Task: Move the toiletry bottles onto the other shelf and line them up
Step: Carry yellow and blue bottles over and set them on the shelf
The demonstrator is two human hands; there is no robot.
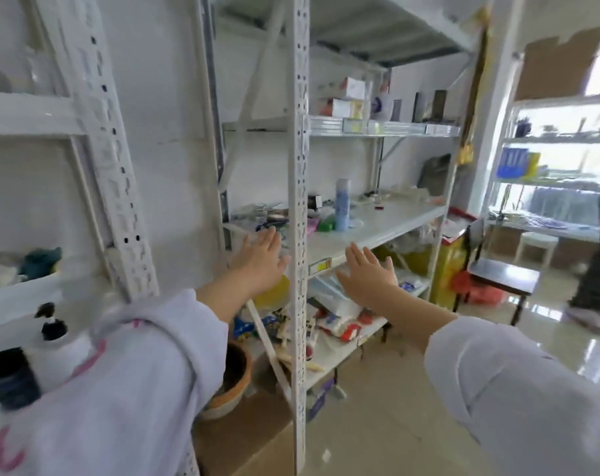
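- Nearest us, at the lower left, stand two toiletry bottles on a white shelf: a white pump bottle [60,348] with a black pump head, and a dark bottle [10,377] beside it, blurred and partly behind our left sleeve [127,379]. We judge these are the things still to be moved, since neither hand touches them.
- Our left hand [259,261] is stretched forward, palm away from us, fingers spread and holding nothing. It hovers just left of the perforated white upright [300,207] of the rack.
- Our right hand [369,274] is held the same way on the other side of that post, fingers spread and empty, in front of the shelf edge with a yellow price label [321,267].
- Both hands look raised toward the middle shelf [388,225], which we take as the likely destination; that is only our reading.
- On that shelf a tall light-blue spray can [342,204] stands upright among small clutter that is too blurred to name.
- Lower down, packets and a brown bowl [233,376] sit partly hidden behind our arms.
- Above, boxes [343,99] line the upper shelf, labels unreadable.
- Far right, a person's legs [597,266] are cut off by the frame edge.
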